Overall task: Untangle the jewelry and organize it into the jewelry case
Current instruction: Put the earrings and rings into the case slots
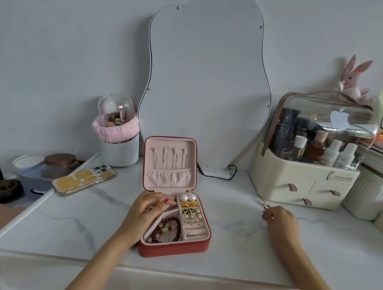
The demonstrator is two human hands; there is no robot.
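A red jewelry case [173, 248] lies open in the middle of the white marble table, its pink lid upright with several hair pins [171, 158] clipped inside. A red bead bracelet [167, 230] fills the front left compartment. Two pearls [187, 198], gold pieces and earrings [190, 214] sit in the right compartments. My left hand [149, 208] rests over the case's back left compartment, fingers curled on something small I cannot make out. To the right, my right hand [279, 219] pinches a small silvery pink jewelry piece [263, 203] lying on the table.
A wavy mirror [206, 83] leans on the wall behind the case, its cable trailing right. A phone [84, 179] and jars stand at the left, a brush holder [119, 138] behind them. A cosmetics organizer [307, 172] takes up the right side.
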